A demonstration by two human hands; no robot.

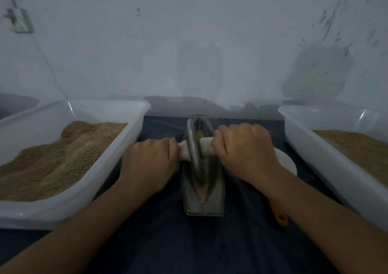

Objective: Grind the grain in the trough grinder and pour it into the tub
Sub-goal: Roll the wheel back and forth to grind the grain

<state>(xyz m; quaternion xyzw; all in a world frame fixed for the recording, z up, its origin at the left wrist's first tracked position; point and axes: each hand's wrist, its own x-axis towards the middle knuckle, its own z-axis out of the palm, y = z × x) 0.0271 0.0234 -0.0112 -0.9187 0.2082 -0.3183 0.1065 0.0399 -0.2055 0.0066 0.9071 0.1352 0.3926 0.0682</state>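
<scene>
**Grinding wheel mid-trough, both hands on the axle**

Grain [202, 186] lies as a thin tan line along the bottom of the metal trough grinder [203, 191], which sits lengthwise on the dark cloth [189, 242] at the centre of the view, its far tip at 12 o'clock. The metal wheel [194, 147] stands upright in the groove, roughly midway along it. A pale wooden handle [206, 145] runs through the wheel's hub from 9 to 3 o'clock.

The left hand [150, 162] has its fingers curled over the handle's 9 o'clock end; the right hand [244, 147] wraps the 3 o'clock end the same way, knuckles up. Both sit close against the wheel, 1 on each side.

2 white tubs flank the grinder: the left tub [134, 116] at 9 o'clock holds a tall heap of tan grain, the right tub [327, 147] at 3 o'clock a lower, flatter layer. Which is the destination I cannot tell. A white round dish [287, 162] and an orange handle [281, 217] show partly behind the right forearm.

The step in hand looks like the grinding itself. To do it well, press evenly through both hands so the wheel stays vertical and does not climb the trough wall. Roll the full length of the groove, since grain gathers towards the near tip at 6 o'clock. Keep strokes short of the ends so nothing spills onto the cloth.
</scene>
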